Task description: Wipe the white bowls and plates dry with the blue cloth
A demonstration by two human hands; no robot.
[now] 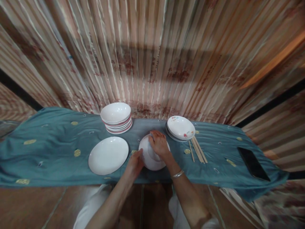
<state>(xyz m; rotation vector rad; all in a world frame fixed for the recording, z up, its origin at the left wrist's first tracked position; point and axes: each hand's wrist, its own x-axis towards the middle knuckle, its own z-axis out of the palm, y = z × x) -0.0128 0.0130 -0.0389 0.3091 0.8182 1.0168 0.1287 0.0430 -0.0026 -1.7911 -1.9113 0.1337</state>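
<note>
Just in front of me, near the table's front edge, is a round white bowl (145,159). My left hand (135,165) grips its left side, thumb on the outer part and fingers partly hidden. My right hand (159,143) lies over the bowl with its fingers curled together. Something pale shows at those fingertips, but I cannot tell whether it is a cloth or part of the bowl. A white oval plate (108,156) lies flat to the left of my left hand. Beyond my right hand stands a stack of shallow dishes (180,127), the top one with a floral pattern.
White bowls (116,114) with red rims stand stacked at the back left. Several wooden chopsticks (199,151) lie beside the floral dishes. A black phone (253,163) is at the far right. Blue-green cloth (59,136) covers the table; a curtain (143,63) hangs behind.
</note>
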